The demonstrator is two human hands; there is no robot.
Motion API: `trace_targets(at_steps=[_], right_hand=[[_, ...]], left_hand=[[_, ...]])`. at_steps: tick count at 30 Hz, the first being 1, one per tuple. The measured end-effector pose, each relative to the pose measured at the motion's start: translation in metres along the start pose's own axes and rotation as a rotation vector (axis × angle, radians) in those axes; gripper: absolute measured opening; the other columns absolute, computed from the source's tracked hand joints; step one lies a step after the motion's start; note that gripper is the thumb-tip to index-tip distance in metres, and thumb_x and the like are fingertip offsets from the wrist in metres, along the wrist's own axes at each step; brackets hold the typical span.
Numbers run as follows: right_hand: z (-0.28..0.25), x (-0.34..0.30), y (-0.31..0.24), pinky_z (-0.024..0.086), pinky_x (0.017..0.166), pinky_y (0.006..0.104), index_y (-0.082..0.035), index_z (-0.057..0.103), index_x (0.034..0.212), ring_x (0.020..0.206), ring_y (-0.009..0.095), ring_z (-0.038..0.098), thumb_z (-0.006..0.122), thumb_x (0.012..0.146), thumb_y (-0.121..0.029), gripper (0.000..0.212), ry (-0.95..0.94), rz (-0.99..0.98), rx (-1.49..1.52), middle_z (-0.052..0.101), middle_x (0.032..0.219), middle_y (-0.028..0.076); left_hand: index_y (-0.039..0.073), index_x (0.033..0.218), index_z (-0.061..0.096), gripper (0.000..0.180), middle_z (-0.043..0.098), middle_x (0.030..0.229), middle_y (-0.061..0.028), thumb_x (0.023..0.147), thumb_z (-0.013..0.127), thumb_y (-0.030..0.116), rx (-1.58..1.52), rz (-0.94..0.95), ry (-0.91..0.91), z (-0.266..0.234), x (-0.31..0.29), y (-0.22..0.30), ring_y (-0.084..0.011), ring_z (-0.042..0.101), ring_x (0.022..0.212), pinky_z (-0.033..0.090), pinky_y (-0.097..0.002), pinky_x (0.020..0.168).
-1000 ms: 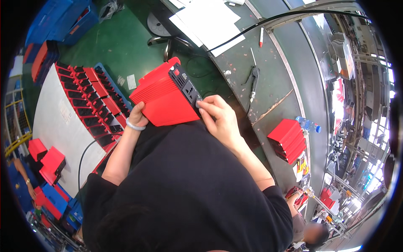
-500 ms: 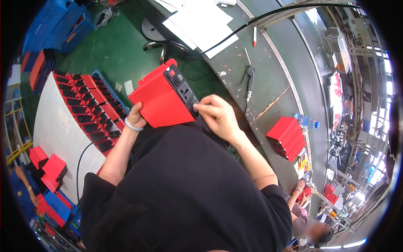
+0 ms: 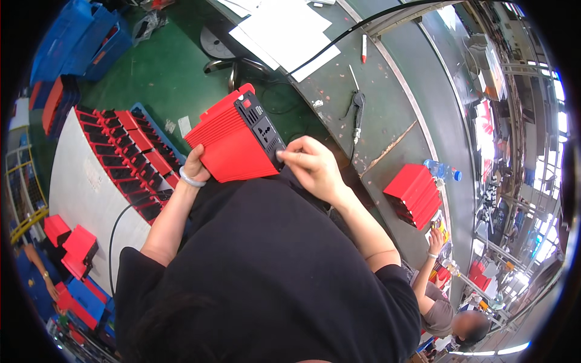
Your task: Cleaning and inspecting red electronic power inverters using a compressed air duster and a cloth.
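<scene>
In my lap I have a red power inverter (image 3: 236,148) with a ribbed casing, tilted so its black end panel faces right. A red switch and a universal socket show on that panel. My left hand (image 3: 196,166), with a pale band on its wrist, grips the casing at its left near corner. The fingers of my right hand (image 3: 311,163) are pinched together against the near end of the black panel. A small greyish spot shows by those fingertips, and I cannot make out what they hold.
Rows of red-and-black units (image 3: 121,151) stand on a pale table (image 3: 72,175) at left. On the green bench lie white papers (image 3: 287,33), a marker (image 3: 364,48), an air gun (image 3: 358,112), another red inverter (image 3: 414,193) and a bottle (image 3: 445,170). A co-worker (image 3: 439,308) sits at lower right.
My hands and the inverter stay almost in place, the right fingers still at the panel. The co-worker at lower right has lifted a hand farther up along the bench.
</scene>
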State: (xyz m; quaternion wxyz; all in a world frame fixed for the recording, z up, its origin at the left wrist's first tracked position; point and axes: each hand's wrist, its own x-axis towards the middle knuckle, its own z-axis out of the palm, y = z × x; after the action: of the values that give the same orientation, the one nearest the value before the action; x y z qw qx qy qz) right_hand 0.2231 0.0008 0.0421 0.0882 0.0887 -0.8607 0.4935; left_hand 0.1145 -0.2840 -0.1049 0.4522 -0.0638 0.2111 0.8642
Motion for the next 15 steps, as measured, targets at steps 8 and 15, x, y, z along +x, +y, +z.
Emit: trace_targets(at_steps=[8, 15], right_hand=[[-0.004, 0.002, -0.006, 0.046, 0.062, 0.0304, -0.009, 0.069, 0.097, 0.076, 0.021, 0.057, 0.069, 0.071, 0.005, 0.030, -0.032, -0.164, -0.072, 0.061, 0.088, 0.004], [-0.005, 0.015, -0.001, 0.048, 0.061, 0.0311, -0.008, 0.068, 0.096, 0.074, 0.020, 0.056, 0.070, 0.067, 0.006, 0.032, -0.008, -0.269, -0.145, 0.060, 0.088, 0.004]], left_hand=[[0.004, 0.136, 0.039, 0.070, 0.047, 0.136, -0.0133, 0.080, 0.072, 0.030, -0.010, -0.005, -0.022, -0.002, 0.004, -0.003, -0.0285, 0.045, 0.126, 0.035, -0.0437, 0.107], [0.003, 0.136, 0.038, 0.070, 0.047, 0.136, -0.0136, 0.080, 0.072, 0.029, -0.020, 0.013, 0.011, 0.004, 0.006, -0.006, -0.0279, 0.045, 0.126, 0.035, -0.0433, 0.107]])
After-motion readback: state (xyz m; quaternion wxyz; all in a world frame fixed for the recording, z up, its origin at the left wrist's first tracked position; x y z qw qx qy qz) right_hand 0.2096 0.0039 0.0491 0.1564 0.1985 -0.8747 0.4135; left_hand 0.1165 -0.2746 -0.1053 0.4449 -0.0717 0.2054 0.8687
